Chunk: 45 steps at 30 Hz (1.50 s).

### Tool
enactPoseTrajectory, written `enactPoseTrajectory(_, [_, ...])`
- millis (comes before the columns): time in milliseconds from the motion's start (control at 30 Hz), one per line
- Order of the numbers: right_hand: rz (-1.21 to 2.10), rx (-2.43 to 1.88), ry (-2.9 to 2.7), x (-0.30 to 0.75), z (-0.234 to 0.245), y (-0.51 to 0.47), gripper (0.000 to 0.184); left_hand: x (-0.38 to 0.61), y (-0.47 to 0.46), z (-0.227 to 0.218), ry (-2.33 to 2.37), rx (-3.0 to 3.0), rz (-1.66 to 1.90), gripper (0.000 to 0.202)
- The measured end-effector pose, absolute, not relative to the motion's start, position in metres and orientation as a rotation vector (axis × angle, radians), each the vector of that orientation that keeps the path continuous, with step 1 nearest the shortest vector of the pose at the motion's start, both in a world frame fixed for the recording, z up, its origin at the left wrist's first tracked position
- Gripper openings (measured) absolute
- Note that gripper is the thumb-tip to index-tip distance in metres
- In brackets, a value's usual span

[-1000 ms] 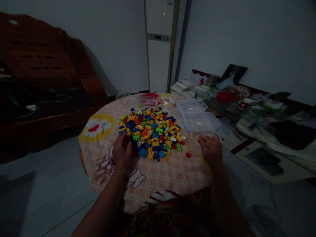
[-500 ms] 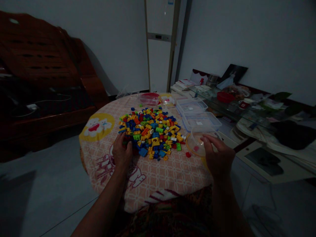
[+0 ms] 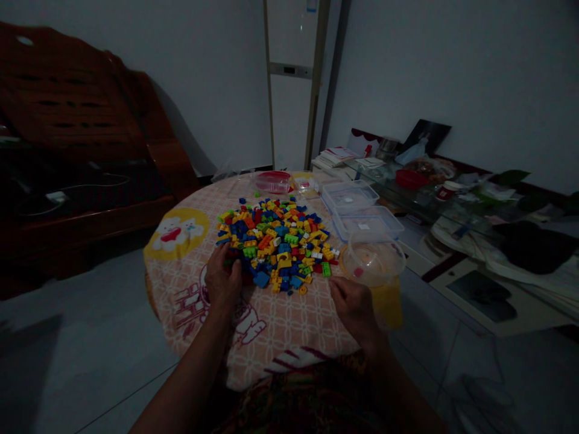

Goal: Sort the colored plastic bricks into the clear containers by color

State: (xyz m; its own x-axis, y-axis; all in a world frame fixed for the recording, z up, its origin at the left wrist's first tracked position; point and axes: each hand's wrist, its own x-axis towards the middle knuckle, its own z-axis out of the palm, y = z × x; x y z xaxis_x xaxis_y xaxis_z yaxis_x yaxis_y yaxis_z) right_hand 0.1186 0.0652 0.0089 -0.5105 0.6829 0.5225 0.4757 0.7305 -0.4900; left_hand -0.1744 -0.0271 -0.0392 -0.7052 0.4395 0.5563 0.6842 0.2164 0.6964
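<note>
A heap of mixed toy building bricks (image 3: 275,241), in yellow, blue, green, red, orange and white, lies in the middle of the round table. My left hand (image 3: 223,277) rests at the heap's left edge, its thumb and fingers apart around a few dark bricks there. Right of the heap, my right hand (image 3: 355,304) is low over the cloth with its fingers pinched together. What they hold, if anything, is hidden. Just beyond it stands a clear round plastic bowl (image 3: 384,256), with a red piece (image 3: 358,272) showing at its left side. A green brick (image 3: 326,269) lies near my right fingertips.
A patterned pink tablecloth (image 3: 298,328) covers the table. Clear rectangular plastic boxes (image 3: 368,222) stand along its right side, and a red-bottomed clear container (image 3: 274,182) at the back. Right of the table is a cluttered glass shelf (image 3: 384,172); a wooden bench (image 3: 76,126) is at left.
My right hand has left the bowl's rim and moved left and down to the cloth, where a loose red brick lay that no longer shows. My left hand has stayed in place.
</note>
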Motion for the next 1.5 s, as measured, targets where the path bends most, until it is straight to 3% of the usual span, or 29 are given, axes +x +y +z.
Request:
enactPoseTrajectory(233, [0.318,-1.000,-2.311,0.102,-0.022,0.069,0.027,-0.176,-0.027,-0.041,-2.263,-1.086,-1.448,0.052])
enactPoseTrajectory(533, [0.204,-0.907,-2.288,0.074,-0.022,0.088,0.041,-0.177,-0.027,-0.043,-2.246,-1.072,-1.434,0.051])
enactPoseTrajectory(1067, [0.214,-0.789,-2.349,0.056,-0.030,0.084,0.043,-0.177,-0.027,-0.043,-2.253,-1.081,-1.433,0.051])
enactPoseTrajectory(1500, [0.143,-1.341,-2.455,0.036,-0.002,0.131,0.052,-0.175,-0.027,-0.043,-2.259,-1.075,-1.415,0.050])
